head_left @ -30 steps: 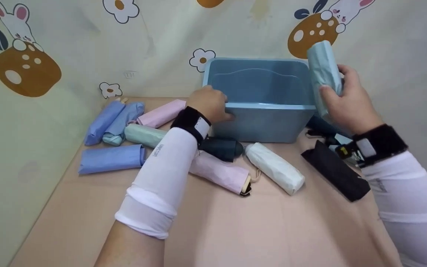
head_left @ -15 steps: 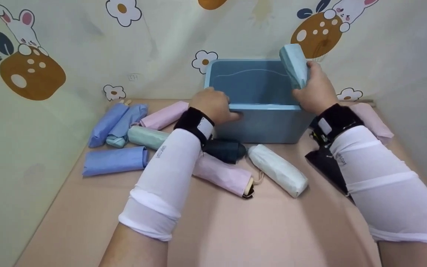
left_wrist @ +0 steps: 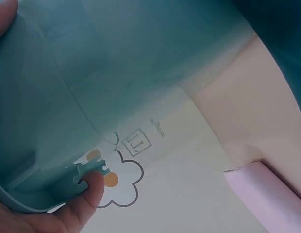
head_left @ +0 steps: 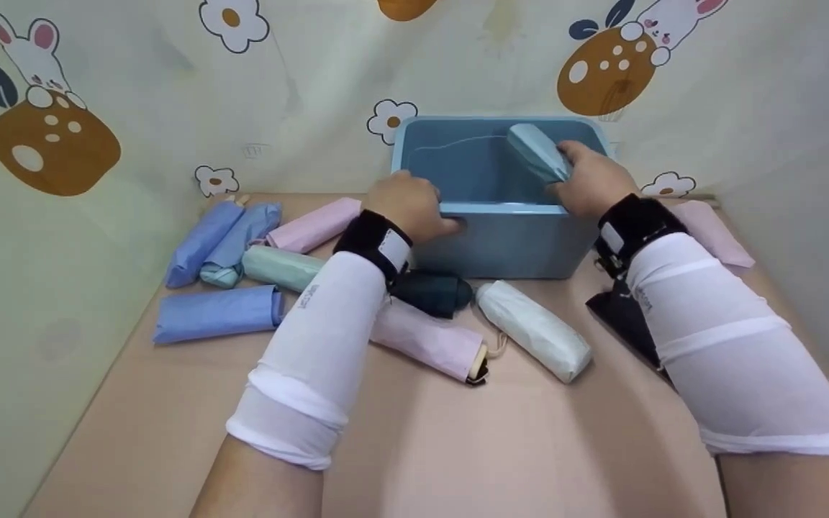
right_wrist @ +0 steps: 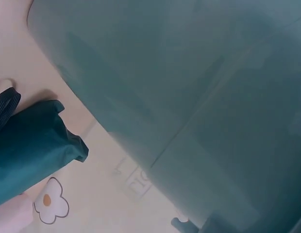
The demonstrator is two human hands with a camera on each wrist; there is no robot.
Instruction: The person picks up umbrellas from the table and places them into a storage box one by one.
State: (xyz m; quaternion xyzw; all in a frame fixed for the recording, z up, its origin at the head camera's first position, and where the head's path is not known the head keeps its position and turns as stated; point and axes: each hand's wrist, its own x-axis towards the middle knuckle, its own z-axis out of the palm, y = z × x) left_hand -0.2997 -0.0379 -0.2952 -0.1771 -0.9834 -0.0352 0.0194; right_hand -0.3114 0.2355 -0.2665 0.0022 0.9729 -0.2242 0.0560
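A blue plastic storage bin stands at the back of the table against the patterned wall covering. My left hand grips its rim at the front left corner; in the left wrist view a curled finger shows at the bin's edge. My right hand holds a light blue folded umbrella over the bin's right part, tilted, its far end within the opening. The right wrist view shows mostly the bin's wall, with the held umbrella out of sight.
Several folded umbrellas lie around: blue, mint green and pink at left. Before the bin are dark green, pink and white ones. A black one and another pink one lie right.
My right hand has carried the light blue umbrella leftward, from beside the bin's right edge to over its opening, and lowered it. The left hand stays at the rim.
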